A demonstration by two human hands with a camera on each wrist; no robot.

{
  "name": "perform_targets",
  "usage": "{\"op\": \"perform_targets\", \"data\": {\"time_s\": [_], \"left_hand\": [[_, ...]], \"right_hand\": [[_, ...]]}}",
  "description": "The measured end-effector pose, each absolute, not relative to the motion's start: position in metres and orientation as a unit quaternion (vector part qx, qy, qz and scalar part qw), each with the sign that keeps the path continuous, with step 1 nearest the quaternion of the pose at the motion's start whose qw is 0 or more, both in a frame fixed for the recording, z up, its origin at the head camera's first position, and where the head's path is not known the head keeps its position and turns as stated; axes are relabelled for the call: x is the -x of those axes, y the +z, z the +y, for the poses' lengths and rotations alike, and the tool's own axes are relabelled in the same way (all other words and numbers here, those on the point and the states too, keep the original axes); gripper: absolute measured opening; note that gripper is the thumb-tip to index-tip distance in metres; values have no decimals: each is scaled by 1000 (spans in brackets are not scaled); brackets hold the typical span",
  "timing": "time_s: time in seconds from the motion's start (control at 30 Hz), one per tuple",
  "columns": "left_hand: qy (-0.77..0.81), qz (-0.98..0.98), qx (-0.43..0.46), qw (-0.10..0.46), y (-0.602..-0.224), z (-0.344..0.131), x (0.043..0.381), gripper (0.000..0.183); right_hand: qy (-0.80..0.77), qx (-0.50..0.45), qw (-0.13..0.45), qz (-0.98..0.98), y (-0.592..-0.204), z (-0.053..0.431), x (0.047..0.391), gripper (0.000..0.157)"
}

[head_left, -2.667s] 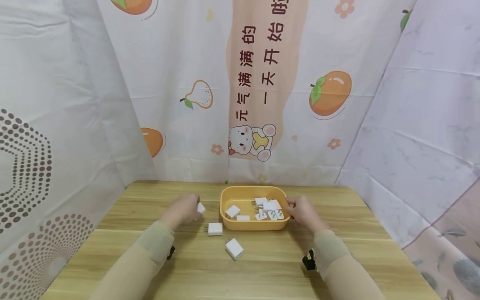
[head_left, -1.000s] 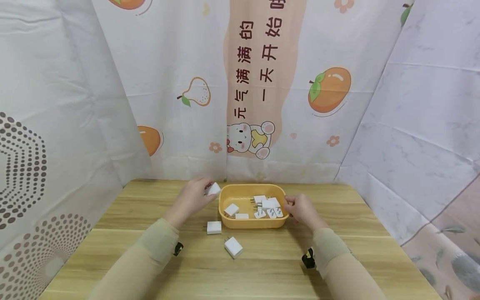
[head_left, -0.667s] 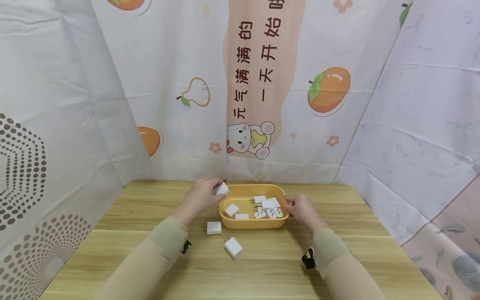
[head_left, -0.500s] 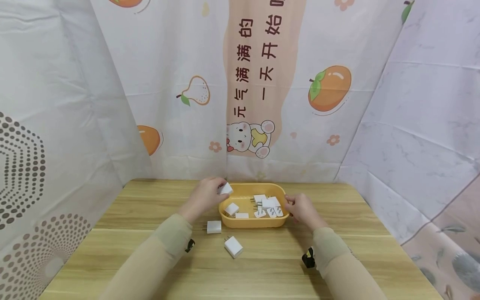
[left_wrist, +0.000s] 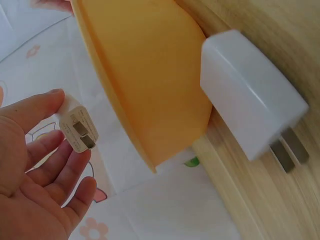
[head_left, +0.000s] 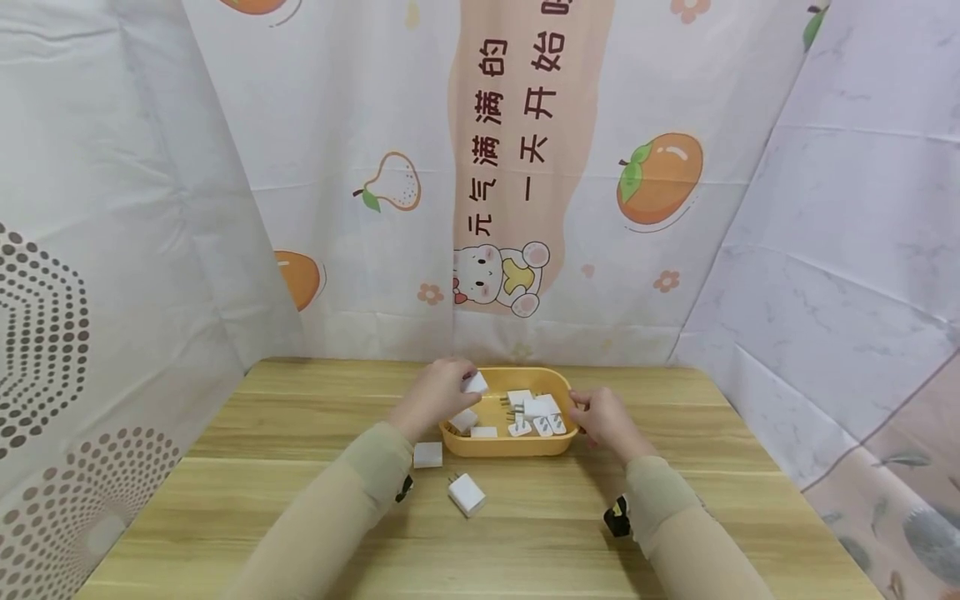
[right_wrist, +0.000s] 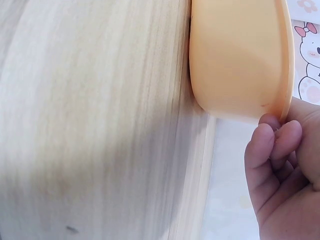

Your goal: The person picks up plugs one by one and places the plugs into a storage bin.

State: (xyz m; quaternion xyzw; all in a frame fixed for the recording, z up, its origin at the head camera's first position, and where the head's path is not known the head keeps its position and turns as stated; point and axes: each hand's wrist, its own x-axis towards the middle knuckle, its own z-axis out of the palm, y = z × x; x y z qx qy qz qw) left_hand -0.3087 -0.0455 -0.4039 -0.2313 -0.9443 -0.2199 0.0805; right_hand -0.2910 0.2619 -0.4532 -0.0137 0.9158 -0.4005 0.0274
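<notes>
My left hand pinches a white charger plug between thumb and fingers, above the left part of a yellow plastic basket. In the left wrist view the plug shows its two flat prongs and printed end face. With thumb and fingers, my right hand grips the basket's right rim; the right wrist view shows the fingertips at that rim. Several white plugs lie in the basket, most of them heaped at its right side.
Two more white plugs lie on the wooden table: one plug beside the basket's front left corner, another plug nearer me. A printed curtain hangs right behind the table, with more cloth at both sides.
My left hand has lifted a plug from the table left of the basket and carried it up and right, over the basket. The right hand has stayed at the rim.
</notes>
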Motion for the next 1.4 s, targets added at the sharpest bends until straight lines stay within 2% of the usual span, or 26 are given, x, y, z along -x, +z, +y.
{"op": "perform_targets", "data": {"time_s": [0.47,0.63,0.77,1.03,1.4], "left_hand": [[-220,-945,234,57,-408,-36,310,33],[-207,-949,233,37,-413,-34,313,26],[-176,-954,241,42,-416,-32,315,19],[-152,-959,237,26,-424,-27,316,22],[-132,-959,248,31,-428,-25,316,16]], "right_hand": [[-403,13,28,915,-453,263,289,44],[-398,18,18,917,-453,263,289,44],[-397,21,17,917,-453,262,289,44],[-392,17,21,919,-452,260,288,44],[-397,8,29,917,-451,260,289,45]]}}
